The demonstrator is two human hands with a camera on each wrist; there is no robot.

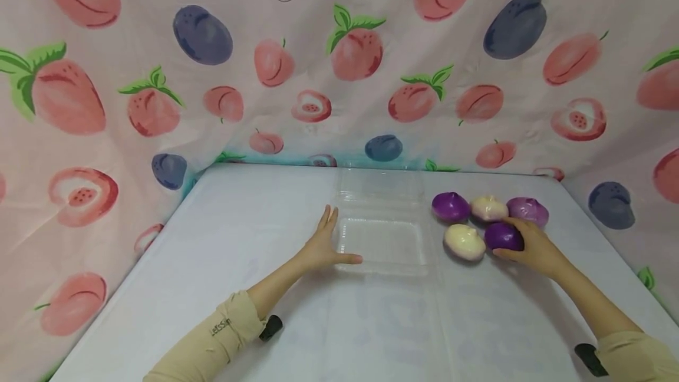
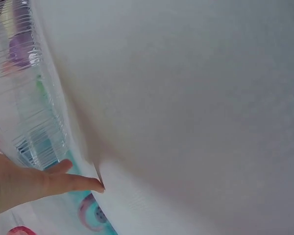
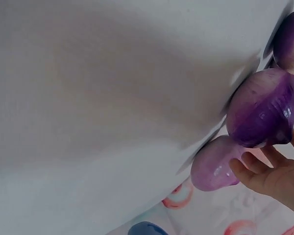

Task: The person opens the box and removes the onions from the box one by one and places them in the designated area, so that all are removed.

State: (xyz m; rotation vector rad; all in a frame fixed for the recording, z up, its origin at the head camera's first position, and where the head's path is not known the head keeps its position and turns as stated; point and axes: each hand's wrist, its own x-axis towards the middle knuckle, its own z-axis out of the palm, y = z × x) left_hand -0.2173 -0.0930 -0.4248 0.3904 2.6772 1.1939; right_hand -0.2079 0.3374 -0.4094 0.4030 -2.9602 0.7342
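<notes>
A clear plastic clamshell box (image 1: 382,246) lies on the table with its lid (image 1: 381,187) folded back. At its left side is my left hand (image 1: 323,246), fingers straight and thumb spread along the front edge; the left wrist view shows this hand (image 2: 34,185) beside the ribbed plastic. My right hand (image 1: 533,249) grips a dark purple onion (image 1: 503,236), thumb in front and fingers behind. Around that onion sit a pale onion (image 1: 464,241), another purple onion (image 1: 450,207), a second pale one, and a lighter purple onion (image 1: 527,211). The right wrist view shows the gripped onion (image 3: 264,107) close up.
A white cover spreads over the table (image 1: 371,329). Behind and at both sides hangs a fruit-print curtain (image 1: 313,46), meeting the table's back edge just past the lid. Dark wrist-worn devices show below both forearms.
</notes>
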